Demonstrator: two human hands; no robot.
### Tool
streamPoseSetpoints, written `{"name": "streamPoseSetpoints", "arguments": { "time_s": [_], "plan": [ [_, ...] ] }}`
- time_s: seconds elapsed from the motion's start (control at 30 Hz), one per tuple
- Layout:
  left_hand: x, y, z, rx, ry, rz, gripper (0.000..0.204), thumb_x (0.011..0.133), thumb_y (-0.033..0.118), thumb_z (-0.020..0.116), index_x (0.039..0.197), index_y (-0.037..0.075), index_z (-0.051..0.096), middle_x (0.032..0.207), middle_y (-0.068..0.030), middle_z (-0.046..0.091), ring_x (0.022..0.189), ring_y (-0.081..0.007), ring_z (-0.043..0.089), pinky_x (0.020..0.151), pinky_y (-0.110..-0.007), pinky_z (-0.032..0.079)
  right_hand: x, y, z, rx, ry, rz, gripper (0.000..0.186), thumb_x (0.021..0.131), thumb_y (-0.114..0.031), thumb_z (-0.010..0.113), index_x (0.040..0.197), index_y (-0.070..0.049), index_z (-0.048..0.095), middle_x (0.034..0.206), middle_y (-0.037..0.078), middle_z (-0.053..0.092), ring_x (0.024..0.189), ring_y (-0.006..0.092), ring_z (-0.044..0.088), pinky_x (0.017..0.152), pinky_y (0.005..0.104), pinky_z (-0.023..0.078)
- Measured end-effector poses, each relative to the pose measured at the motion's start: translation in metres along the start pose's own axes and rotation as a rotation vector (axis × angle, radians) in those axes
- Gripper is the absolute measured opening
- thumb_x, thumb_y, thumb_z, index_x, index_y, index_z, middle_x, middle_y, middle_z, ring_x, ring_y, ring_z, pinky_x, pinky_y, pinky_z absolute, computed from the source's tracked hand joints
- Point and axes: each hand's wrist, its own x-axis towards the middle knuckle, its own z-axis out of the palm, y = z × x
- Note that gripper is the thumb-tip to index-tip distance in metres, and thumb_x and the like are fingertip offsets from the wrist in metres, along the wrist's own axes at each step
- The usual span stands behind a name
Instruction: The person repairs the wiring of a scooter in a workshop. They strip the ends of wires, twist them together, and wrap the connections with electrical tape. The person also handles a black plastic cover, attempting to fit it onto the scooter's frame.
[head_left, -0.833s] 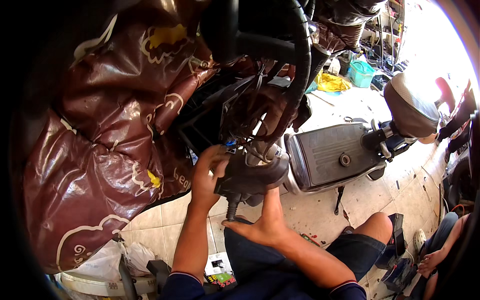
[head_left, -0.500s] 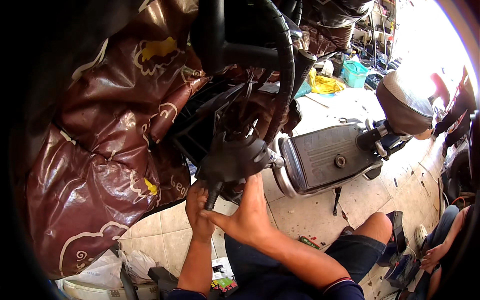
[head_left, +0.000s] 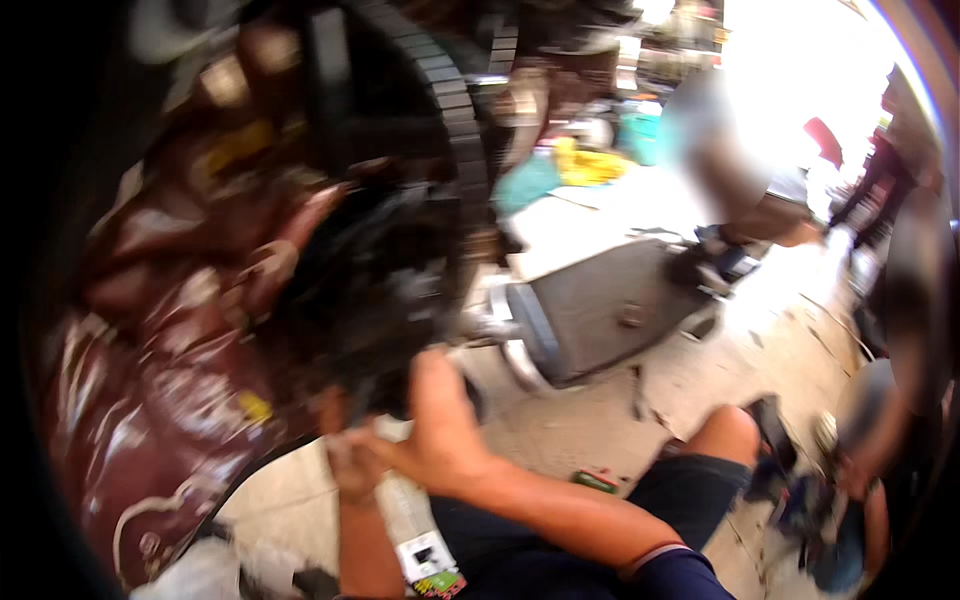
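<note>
Motion smears much of the picture. In front of me is the dark front assembly (head_left: 380,270) of an electric scooter, with a black spiral-wrapped cable (head_left: 462,130) curving down past it. My left hand (head_left: 352,460) is at its lower edge, fingers pointing up. My right hand (head_left: 440,425) is beside it, with the thumb reaching toward the left hand and the fingertips lost against the dark parts. Whether either hand grips anything is too blurred to tell. To the right stretches the scooter's grey footboard (head_left: 610,315), with a small round ring (head_left: 631,315) lying on it.
A glossy maroon cover (head_left: 170,400) drapes over the left side. The scooter's seat (head_left: 715,150) rises at the far right. Beyond are a yellow bag (head_left: 588,163) and a teal tub (head_left: 642,135). A small green object (head_left: 595,481) lies on the tiles; another person's arm (head_left: 872,460) shows at right.
The view has swung, so the whole scene sits further left and is blurred. Both hands stay close together under the scooter's front; the black grip seen between them earlier is no longer distinct.
</note>
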Motion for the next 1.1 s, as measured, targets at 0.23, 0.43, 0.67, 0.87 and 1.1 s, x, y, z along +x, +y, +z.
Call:
{"name": "streamPoseSetpoints", "arguments": {
  "time_s": [0.23, 0.43, 0.67, 0.87, 1.1],
  "plan": [
    [0.022, 0.004, 0.026, -0.038, 0.124, 0.066, 0.058, 0.105, 0.037, 0.054, 0.148, -0.001, 0.044, 0.153, -0.0182, 0.046, 0.139, -0.0332, 0.046, 0.116, -0.047, 0.038, -0.022, 0.021, 0.02, 0.011, 0.142, -0.053, 0.082, 0.082, -0.032, 0.076, 0.142, 0.01, 0.039, 0.141, 0.035, 0.042, 0.131, 0.052, 0.044, 0.109, 0.0529, 0.041],
    [0.044, 0.016, 0.075, -0.123, 0.096, 0.044, 0.044, 0.103, 0.021, 0.061, 0.139, -0.003, 0.055, 0.147, -0.0199, 0.053, 0.131, -0.0351, 0.054, 0.11, -0.048, 0.045, -0.012, -0.001, -0.02, -0.006, 0.17, -0.082, 0.071, 0.084, -0.039, 0.073, 0.135, 0.005, 0.048, 0.131, 0.032, 0.052, 0.115, 0.0506, 0.058, 0.088, 0.0532, 0.056],
    [0.044, -0.003, -0.052, 0.14, 0.063, 0.115, 0.051, 0.104, 0.027, 0.052, 0.148, 0.001, 0.049, 0.151, -0.0161, 0.05, 0.135, -0.0327, 0.049, 0.113, -0.047, 0.04, -0.024, 0.043, -0.04, -0.011, 0.033, 0.028, 0.05, 0.077, -0.013, 0.081, 0.12, -0.002, 0.059, 0.123, 0.022, 0.056, 0.115, 0.0425, 0.054, 0.096, 0.049, 0.048],
    [0.049, 0.011, 0.042, 0.186, 0.213, 0.228, 0.053, 0.095, 0.022, 0.062, 0.139, -0.006, 0.054, 0.133, -0.0112, 0.061, 0.124, -0.0233, 0.057, 0.109, -0.037, 0.043, 0.006, 0.039, -0.124, 0.044, 0.119, 0.156, 0.023, 0.087, 0.002, 0.073, 0.108, 0.001, 0.066, 0.099, 0.011, 0.069, 0.088, 0.0181, 0.068, 0.075, 0.0307, 0.055],
    [0.044, 0.036, 0.053, 0.349, 0.222, 0.205, 0.044, 0.094, 0.022, 0.057, 0.13, -0.003, 0.058, 0.127, -0.0113, 0.064, 0.118, -0.0207, 0.059, 0.108, -0.035, 0.042, 0.051, 0.009, -0.108, 0.1, 0.095, -0.091, 0.027, 0.086, 0.0, 0.074, 0.111, 0.001, 0.066, 0.102, 0.013, 0.072, 0.09, 0.0218, 0.069, 0.075, 0.0318, 0.054]
  ]
}}
